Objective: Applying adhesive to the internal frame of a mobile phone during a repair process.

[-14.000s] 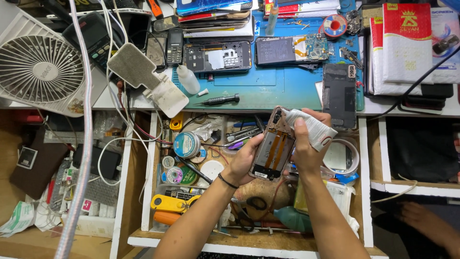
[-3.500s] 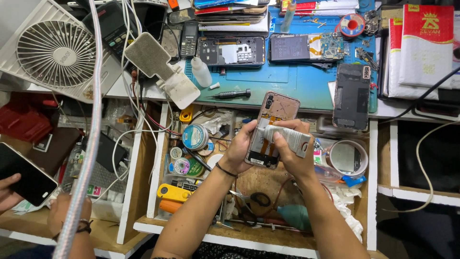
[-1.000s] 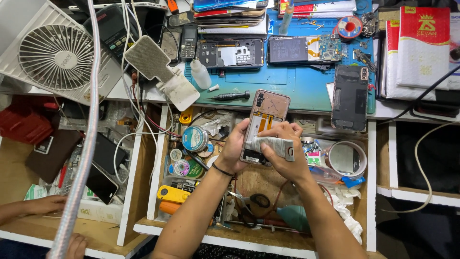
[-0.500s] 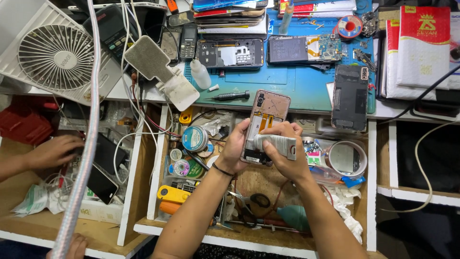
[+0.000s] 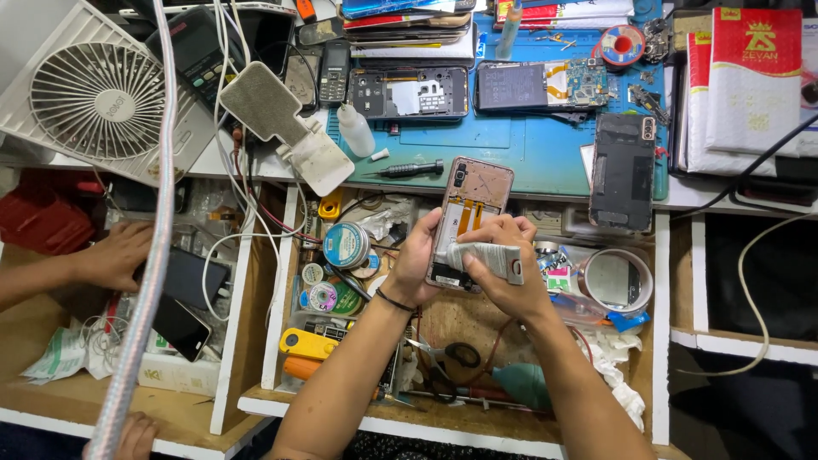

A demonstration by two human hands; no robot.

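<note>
An opened phone (image 5: 471, 202) with bare insides and an orange flex cable is held upright over an open drawer. My left hand (image 5: 420, 260) grips its lower left edge. My right hand (image 5: 504, 274) holds a small grey-white glue tube (image 5: 490, 255) and presses its tip against the phone's lower part. A black band circles my left wrist.
A blue mat (image 5: 528, 140) carries several opened phones, a black screwdriver (image 5: 411, 169) and a small bottle (image 5: 354, 129). A white fan (image 5: 92, 100) stands at left. The drawer holds tins, tape rolls (image 5: 615, 278) and scissors. Another person's hand (image 5: 115, 255) reaches into the left drawer.
My hands stay on the phone and tube, with the tube now lying across the phone's lower part. The other person's hand has reached further into the left drawer.
</note>
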